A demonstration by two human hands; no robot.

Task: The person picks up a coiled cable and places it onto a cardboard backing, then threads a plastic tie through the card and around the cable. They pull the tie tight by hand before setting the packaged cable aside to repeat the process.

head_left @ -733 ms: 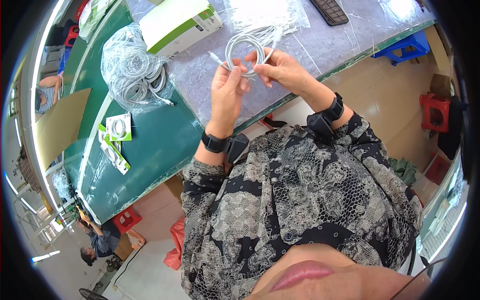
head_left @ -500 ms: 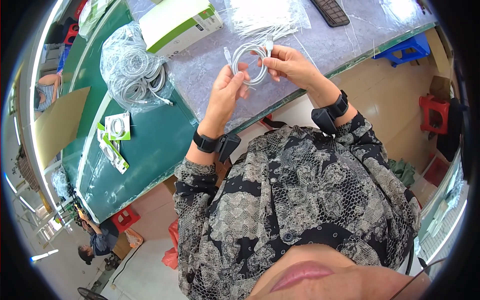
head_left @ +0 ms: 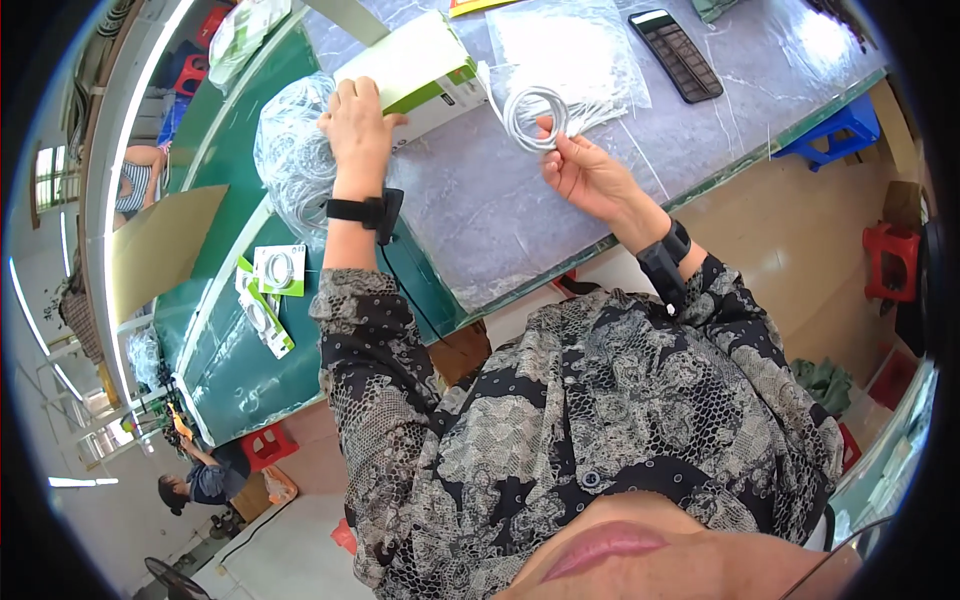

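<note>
A white USB cable (head_left: 536,88), wound into a loop, hangs from my right hand (head_left: 590,172). Thumb and fingers pinch the lower side of the coil above the grey marbled tabletop (head_left: 470,240). My left hand (head_left: 358,135) lies back-up between a clear plastic bag of white cables (head_left: 290,150) and a white and green box (head_left: 410,55). Its thumb stands apart from the fingers, whose tips are partly out of sight. Whether it touches the bag or the box I cannot tell.
Thin white strips in a clear bag (head_left: 575,60) lie beyond the coil, a dark phone (head_left: 677,57) right of them. Two packaged cables (head_left: 278,270) rest on the green table (head_left: 225,375). A blue stool (head_left: 835,130) and red stool (head_left: 892,262) stand at right. Other people are at far left.
My left hand has let go of the coil and moved left and away from me to the bag and box. The coil stays in my right hand. The view has shifted slightly.
</note>
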